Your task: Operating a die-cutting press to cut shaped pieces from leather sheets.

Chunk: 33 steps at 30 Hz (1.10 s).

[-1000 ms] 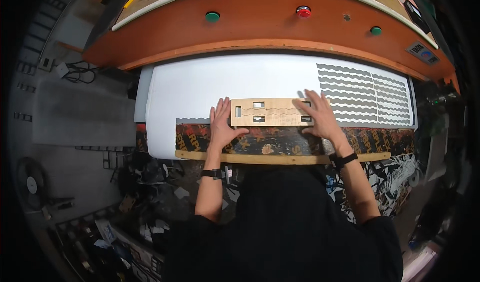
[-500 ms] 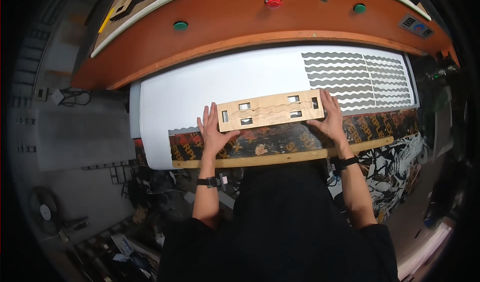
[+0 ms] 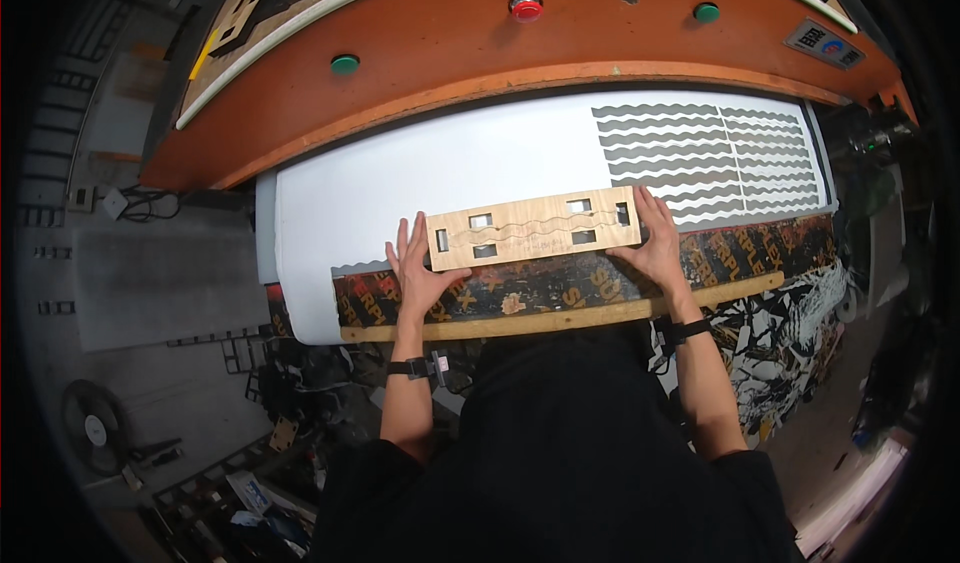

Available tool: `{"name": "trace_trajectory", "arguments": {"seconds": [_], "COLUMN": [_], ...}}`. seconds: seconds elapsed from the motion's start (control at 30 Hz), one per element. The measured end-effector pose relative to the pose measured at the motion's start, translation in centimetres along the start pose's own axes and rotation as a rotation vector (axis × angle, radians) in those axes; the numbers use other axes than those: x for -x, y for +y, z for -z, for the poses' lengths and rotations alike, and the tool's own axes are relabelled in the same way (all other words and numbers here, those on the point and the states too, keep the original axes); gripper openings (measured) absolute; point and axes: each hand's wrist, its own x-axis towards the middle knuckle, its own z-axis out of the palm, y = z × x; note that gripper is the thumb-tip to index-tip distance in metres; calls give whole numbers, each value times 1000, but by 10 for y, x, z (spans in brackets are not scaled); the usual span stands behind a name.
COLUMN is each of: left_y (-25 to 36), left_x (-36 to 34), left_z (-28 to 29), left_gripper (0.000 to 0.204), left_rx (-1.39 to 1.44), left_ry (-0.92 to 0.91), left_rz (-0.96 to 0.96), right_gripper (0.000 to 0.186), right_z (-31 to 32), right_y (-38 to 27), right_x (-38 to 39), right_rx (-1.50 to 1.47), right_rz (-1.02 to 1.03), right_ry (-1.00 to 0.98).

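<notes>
You're standing tight against the wooden strip (image 3: 560, 316) at the near edge of the bed, both forearms reaching over it. Your left hand (image 3: 420, 275) is pressing flat against the left end of the plywood template (image 3: 535, 228), fingers spread and straight; your right hand (image 3: 655, 245) is doing the same at the right end, fingers open along the short edge. Neither hand is curling under the piece, so it looks pinched end to end and lying low, straddling the near edge of the white sheet (image 3: 450, 168) and the patterned board (image 3: 560, 281) below it.

I'd judge you're positioning the template, sliding it to line up. The next move calls for even pressure from both palms so it isn't skewing.

Compared with a second ago, the template is tilting, its right end riding farther from you, and your view has swung so the wavy cut slots (image 3: 700, 153) beyond it are sitting more to the right. Farther still, the orange machine housing (image 3: 560, 48) is carrying its red button (image 3: 526, 7).
</notes>
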Motion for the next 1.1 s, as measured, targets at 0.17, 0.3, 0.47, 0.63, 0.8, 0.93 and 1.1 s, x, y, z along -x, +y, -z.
{"name": "trace_trajectory", "arguments": {"seconds": [0.17,0.3,0.47,0.63,0.8,0.93,1.1], "left_y": [6,11,6,4,10,6,-9], "left_x": [-7,-1,3,0,-14,-15,-11], "left_z": [1,-6,0,-1,-10,-13,7], "left_gripper": [116,118,122,122,117,118,121], "left_rx": [46,41,-26,-15,-1,-5,-55], "left_ry": [-9,-3,5,-3,-41,-46,-8], "left_rz": [-8,-8,16,9,-11,-32,-35], "right_gripper": [125,129,133,131,129,127,128], "right_z": [1,10,4,4,11,14,-4], "right_y": [0,0,4,2,8,5,-7], "right_x": [2,-1,-4,-4,2,0,-9], "right_rx": [-9,-11,-79,-48,-45,-32,-52], "right_rz": [-15,12,27,16,7,-6,23], "right_ry": [19,-5,-24,-28,9,14,16]}}
